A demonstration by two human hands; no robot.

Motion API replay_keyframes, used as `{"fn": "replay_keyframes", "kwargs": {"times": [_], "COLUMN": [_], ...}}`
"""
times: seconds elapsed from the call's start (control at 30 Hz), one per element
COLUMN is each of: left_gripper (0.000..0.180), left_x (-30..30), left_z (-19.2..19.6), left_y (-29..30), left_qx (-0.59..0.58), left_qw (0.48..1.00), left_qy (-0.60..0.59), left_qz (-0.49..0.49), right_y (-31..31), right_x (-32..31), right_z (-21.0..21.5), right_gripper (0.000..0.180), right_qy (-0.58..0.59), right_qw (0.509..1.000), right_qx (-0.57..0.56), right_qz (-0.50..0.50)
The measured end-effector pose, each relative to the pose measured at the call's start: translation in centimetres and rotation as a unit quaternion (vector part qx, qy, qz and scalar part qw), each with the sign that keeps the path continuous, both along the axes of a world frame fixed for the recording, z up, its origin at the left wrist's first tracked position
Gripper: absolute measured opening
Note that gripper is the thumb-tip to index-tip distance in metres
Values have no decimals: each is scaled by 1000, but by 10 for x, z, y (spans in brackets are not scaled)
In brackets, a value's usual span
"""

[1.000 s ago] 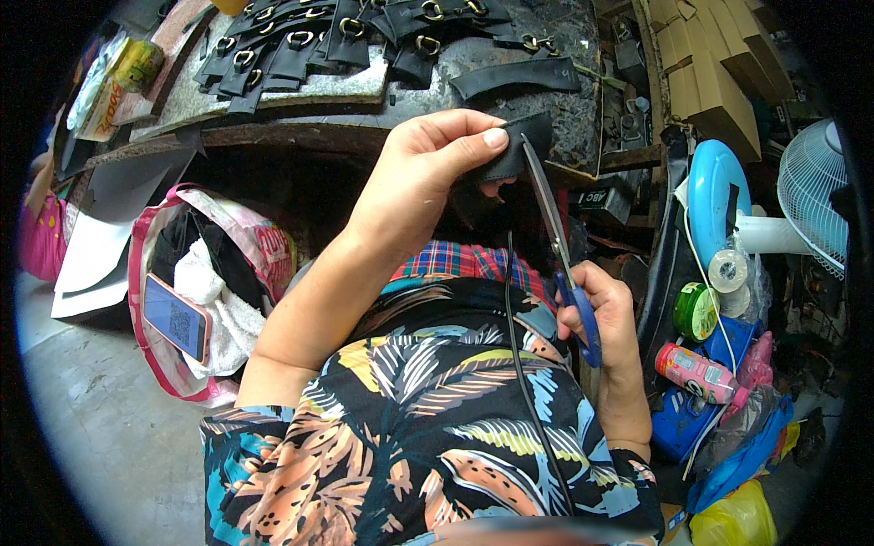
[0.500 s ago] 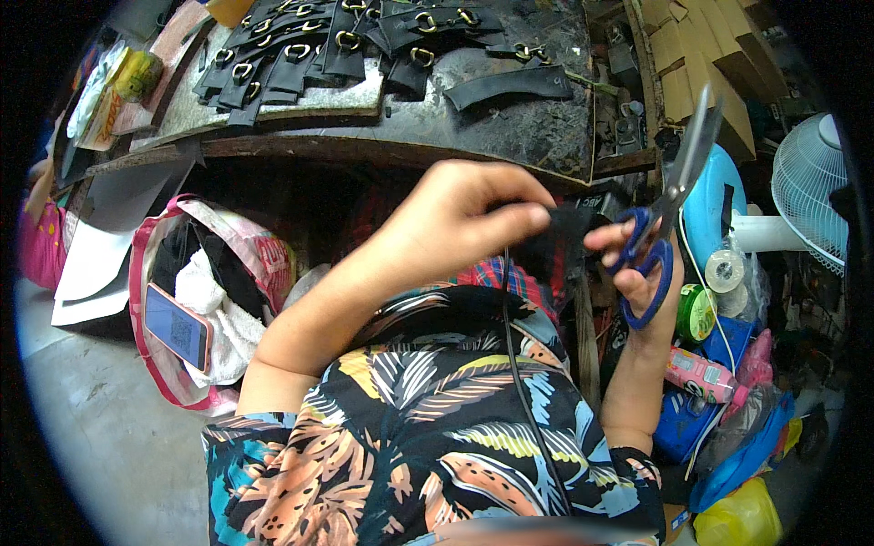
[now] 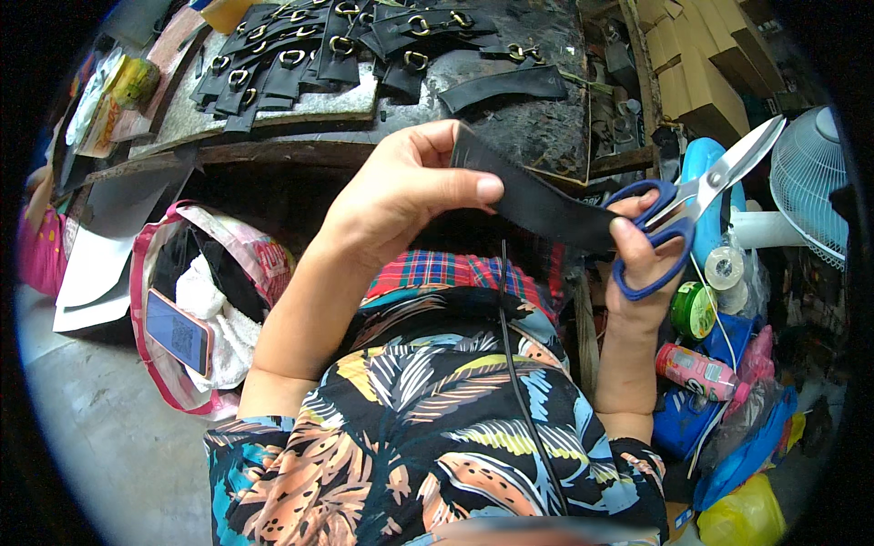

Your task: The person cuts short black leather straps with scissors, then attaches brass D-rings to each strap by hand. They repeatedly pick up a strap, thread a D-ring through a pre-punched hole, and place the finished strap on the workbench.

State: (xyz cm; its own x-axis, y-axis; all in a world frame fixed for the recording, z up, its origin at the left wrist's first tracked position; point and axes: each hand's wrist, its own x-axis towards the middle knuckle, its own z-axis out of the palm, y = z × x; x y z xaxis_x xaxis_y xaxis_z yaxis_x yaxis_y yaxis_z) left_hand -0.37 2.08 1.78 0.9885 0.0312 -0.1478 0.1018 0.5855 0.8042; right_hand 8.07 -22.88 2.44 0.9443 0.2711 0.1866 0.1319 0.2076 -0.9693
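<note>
A black leather-like strap (image 3: 551, 205) stretches between my two hands, its flat face turned up. My left hand (image 3: 401, 187) pinches its left end between thumb and fingers. In my right hand (image 3: 642, 264) are scissors (image 3: 706, 187) with dark blue handles, fingers through the loops and silver blades pointing up and right, away from the strap. The strap's right end meets the right fingers, which seem to pinch it too. On the worktable ahead lie several black straps with metal rings (image 3: 341, 50), and a plain black strap piece (image 3: 505, 89) lies to their right.
The worktable (image 3: 428, 114) has a worn wooden front edge. To the left stands a pink-trimmed bag (image 3: 146, 337) with a phone (image 3: 179, 332) and white cloth. At right are a fan (image 3: 810, 191), cardboard boxes (image 3: 706, 86), a pink bottle (image 3: 696, 371) and a yellow bag (image 3: 742, 514).
The strap has been turned and spread out between my hands, its broad face now showing. My left hand has moved left and up; the scissors have tipped from upright toward the right.
</note>
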Motion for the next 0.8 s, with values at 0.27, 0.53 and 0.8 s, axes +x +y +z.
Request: {"fn": "replay_keyframes", "kwargs": {"times": [0.27, 0.53, 0.8], "left_gripper": [47, 26, 22], "left_x": [3, 6, 4], "left_z": [-10, -10, -9], "left_y": [-17, -2, -2], "left_qx": [-19, 180, 295], "left_qw": [992, 978, 943], "left_qy": [-53, -44, -73], "left_qz": [113, 96, 134], "right_y": [-7, -44, -49], "right_x": [-17, -12, -12], "right_z": [-25, -15, -14], "right_gripper": [37, 40, 44], "right_qy": [63, 94, 135], "right_qw": [983, 904, 891], "right_qx": [-126, -247, -287], "right_qz": [114, 337, 324]}}
